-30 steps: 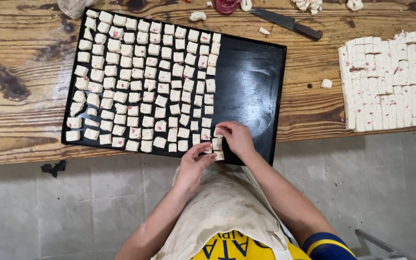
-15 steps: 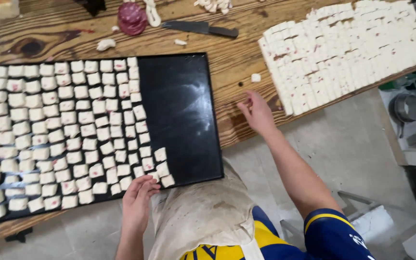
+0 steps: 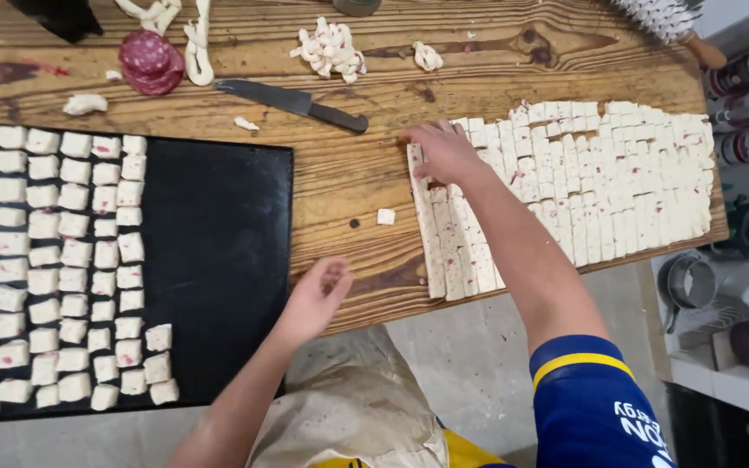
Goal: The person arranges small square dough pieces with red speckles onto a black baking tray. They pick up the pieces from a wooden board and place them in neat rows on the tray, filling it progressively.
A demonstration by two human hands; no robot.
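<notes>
My right hand [image 3: 444,152] lies palm down on the top left corner of a slab of white dough cut into small squares [image 3: 617,182] on the wooden table [image 3: 348,186]. Its fingertips press on the pieces; whether they grip one is hidden. My left hand [image 3: 314,299] hovers with fingers apart and nothing in it over the table's near edge, just right of a black baking tray [image 3: 218,243]. Rows of dough squares [image 3: 71,260] with pink flecks fill the tray's left part. One loose square [image 3: 386,217] lies between tray and slab.
A black-handled knife [image 3: 292,102] lies behind the tray. Sausage slices [image 3: 149,62] and dough scraps [image 3: 331,48] sit at the back. A spiked roller [image 3: 665,17] is at the far right corner. Cups and pots [image 3: 721,303] stand on a low shelf to the right.
The view has swung right. My right hand has gone from the tray's near corner to the cut dough slab. My left hand has lifted off the tray and opened.
</notes>
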